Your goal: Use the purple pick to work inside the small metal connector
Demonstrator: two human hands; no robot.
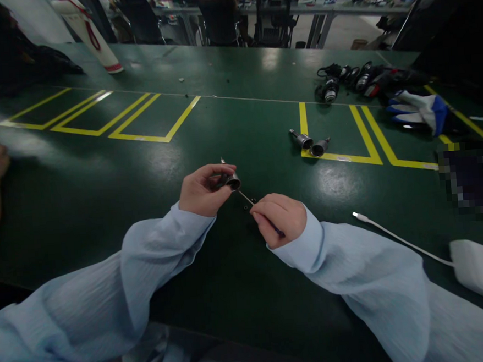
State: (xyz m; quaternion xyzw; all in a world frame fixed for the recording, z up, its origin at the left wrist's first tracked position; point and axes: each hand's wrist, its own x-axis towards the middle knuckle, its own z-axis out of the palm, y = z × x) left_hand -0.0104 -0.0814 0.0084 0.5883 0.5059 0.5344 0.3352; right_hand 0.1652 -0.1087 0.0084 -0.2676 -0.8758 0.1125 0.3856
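While the left hand (203, 190) pinches a small metal part (233, 181) just above the green table (237, 120), near the middle, the right hand (279, 218) is closed around a thin rod (246, 198) whose tip meets the part's open end. I judge the step as working inside this part; it calls for a steady, aligned tip. Two similar parts (311, 143) lie farther right.
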